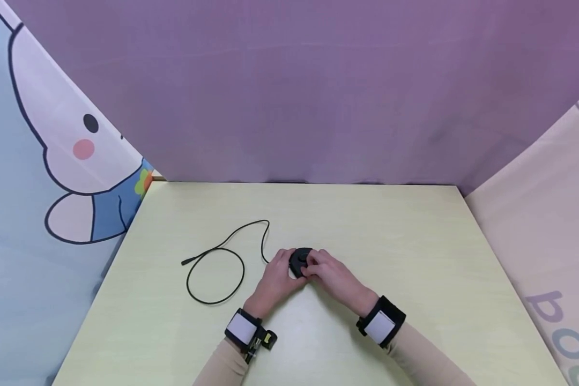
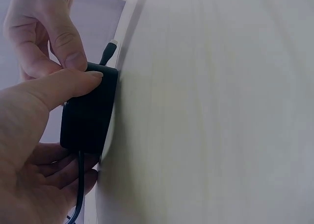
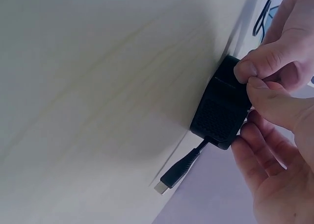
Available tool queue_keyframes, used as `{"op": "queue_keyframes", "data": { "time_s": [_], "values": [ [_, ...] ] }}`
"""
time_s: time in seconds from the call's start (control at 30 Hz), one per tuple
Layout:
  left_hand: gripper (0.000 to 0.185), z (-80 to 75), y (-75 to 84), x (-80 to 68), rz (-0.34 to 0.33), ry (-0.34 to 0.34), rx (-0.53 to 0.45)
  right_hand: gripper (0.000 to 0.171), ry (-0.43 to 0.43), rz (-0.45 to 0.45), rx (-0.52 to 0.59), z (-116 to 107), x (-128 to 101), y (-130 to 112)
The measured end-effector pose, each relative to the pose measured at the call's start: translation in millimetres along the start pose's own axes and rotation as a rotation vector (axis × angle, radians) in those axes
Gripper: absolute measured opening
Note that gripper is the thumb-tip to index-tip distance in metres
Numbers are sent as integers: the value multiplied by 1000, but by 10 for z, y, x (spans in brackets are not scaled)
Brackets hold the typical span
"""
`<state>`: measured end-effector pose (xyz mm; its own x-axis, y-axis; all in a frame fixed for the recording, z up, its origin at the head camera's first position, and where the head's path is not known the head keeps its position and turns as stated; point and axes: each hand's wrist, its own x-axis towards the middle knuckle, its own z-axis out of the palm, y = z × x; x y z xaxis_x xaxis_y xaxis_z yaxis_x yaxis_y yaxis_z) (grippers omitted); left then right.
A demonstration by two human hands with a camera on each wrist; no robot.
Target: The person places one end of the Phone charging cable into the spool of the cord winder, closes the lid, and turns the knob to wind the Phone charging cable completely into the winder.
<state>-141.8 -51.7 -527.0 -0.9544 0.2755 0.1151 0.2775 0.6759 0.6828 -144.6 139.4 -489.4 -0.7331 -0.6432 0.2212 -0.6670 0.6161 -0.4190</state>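
Black plastic, a small boxy device (image 1: 300, 261) sits near the middle of the pale bench (image 1: 415, 241) as I watch both hands close around it. My left hand (image 1: 276, 279) grips its side, thumb pressed along the casing, apparently to steady it. My right hand (image 1: 329, 273) pinches at its top edge with thumb and forefinger. A short plug lead (image 3: 180, 169) juts from one end, while a long black cable (image 1: 217, 262) loops away to the left, lying slack.
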Motion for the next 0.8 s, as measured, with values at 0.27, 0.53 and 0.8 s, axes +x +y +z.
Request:
{"op": "queue_keyframes", "data": {
  "time_s": [0.27, 0.53, 0.8],
  "values": [
    [75, -63, 15, 94, 68, -64, 60, 7, 19, -19, -13, 11, 8, 48],
    [91, -136, 44, 187, 145, -197, 174, 13, -33, -23, 30, 7, -11, 137],
    [95, -158, 40, 271, 109, -248, 239, 19, -28, 20, 188, -57, -19, 205]
  ]
}}
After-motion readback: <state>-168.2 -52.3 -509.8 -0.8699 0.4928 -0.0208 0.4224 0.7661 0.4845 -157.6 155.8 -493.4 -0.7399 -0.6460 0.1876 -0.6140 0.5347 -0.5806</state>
